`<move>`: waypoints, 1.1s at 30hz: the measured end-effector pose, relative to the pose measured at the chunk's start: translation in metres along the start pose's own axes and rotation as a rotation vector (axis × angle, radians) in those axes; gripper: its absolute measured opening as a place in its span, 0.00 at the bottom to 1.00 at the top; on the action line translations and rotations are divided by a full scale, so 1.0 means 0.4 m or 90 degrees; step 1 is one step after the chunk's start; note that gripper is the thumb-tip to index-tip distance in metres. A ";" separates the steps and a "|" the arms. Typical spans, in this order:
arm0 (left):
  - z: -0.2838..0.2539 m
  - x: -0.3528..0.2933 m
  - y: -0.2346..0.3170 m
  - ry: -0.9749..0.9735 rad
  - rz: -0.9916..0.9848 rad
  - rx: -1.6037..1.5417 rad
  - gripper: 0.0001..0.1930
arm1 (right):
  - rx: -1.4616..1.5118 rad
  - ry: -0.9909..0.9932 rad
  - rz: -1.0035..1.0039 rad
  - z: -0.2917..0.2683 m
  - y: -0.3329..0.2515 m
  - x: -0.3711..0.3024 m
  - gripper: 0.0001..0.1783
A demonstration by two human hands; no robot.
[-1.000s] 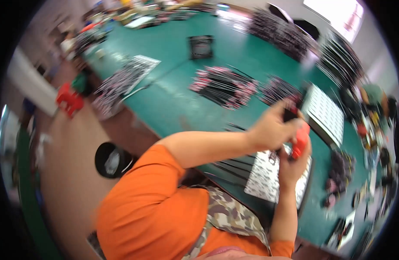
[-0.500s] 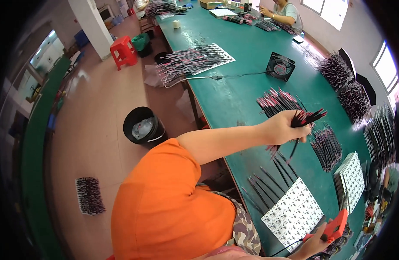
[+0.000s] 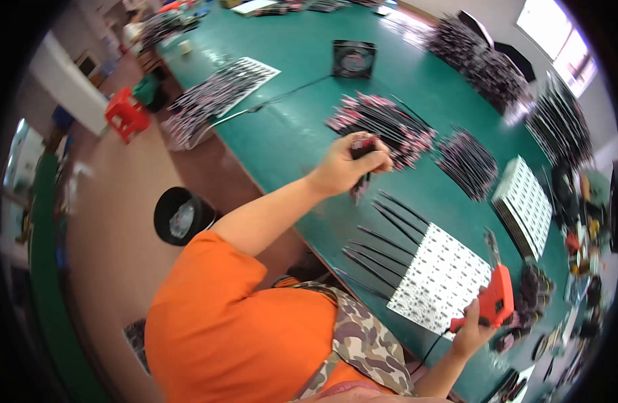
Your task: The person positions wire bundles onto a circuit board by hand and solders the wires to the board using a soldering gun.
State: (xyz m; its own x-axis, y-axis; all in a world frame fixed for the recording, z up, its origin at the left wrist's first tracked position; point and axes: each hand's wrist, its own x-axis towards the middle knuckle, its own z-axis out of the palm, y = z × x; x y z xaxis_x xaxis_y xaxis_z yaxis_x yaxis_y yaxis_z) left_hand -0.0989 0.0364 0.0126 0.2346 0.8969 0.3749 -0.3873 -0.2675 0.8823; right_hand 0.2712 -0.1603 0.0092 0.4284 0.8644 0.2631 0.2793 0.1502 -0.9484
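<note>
My left hand (image 3: 349,166) is closed around a bundle of black wires with reddish ends (image 3: 361,183), held above the green table. Just beyond it lies a loose pile of similar wires (image 3: 383,124). In my right hand (image 3: 471,332) is a red soldering gun (image 3: 497,297), its metal tip (image 3: 491,245) pointing away from me. The gun is beside the right edge of a white circuit board panel (image 3: 444,272) with rows of small dark parts. Several black wires (image 3: 383,258) stick out from the panel's left edge over the table.
Right of the loose pile is a second wire bundle (image 3: 466,162). A stack of white panels (image 3: 524,208) stands farther right. A black fan (image 3: 354,59) with a cord is at the back. Wired panels (image 3: 218,94) lie far left. A black bin (image 3: 181,215) and red stool (image 3: 126,114) are on the floor.
The view has turned to the right. My left hand has turned, so its wires no longer point right and now hang downward. The soldering gun has shifted farther along the panel's right side.
</note>
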 end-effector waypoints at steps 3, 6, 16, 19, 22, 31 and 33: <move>0.016 0.001 -0.020 0.025 -0.070 -0.039 0.05 | -0.005 0.000 -0.005 0.011 -0.001 -0.007 0.20; 0.022 0.008 -0.017 0.066 -0.103 0.018 0.09 | 0.001 0.038 0.011 0.017 -0.002 -0.017 0.21; 0.058 0.037 -0.063 0.069 -0.091 0.003 0.13 | 0.010 -0.010 0.002 0.003 0.006 -0.037 0.26; 0.087 0.049 -0.060 0.055 -0.115 0.059 0.12 | 0.030 -0.006 0.015 -0.002 0.006 -0.040 0.26; 0.119 0.056 -0.063 0.016 -0.049 0.113 0.09 | 0.055 -0.019 0.057 -0.004 0.002 -0.037 0.26; 0.195 0.134 -0.035 -0.438 0.242 0.727 0.15 | 0.178 -0.035 0.141 -0.051 -0.030 -0.017 0.27; 0.215 0.140 -0.050 -0.496 0.157 0.721 0.15 | 0.172 -0.058 0.135 -0.061 -0.025 -0.021 0.28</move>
State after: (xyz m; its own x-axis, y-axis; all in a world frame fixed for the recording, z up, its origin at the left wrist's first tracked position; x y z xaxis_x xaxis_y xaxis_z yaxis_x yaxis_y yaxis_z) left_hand -0.0013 0.0617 0.0405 0.8409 0.4614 0.2828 0.3444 -0.8594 0.3780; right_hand 0.2858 -0.1807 0.0210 0.3702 0.9276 0.0499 -0.0497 0.0734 -0.9961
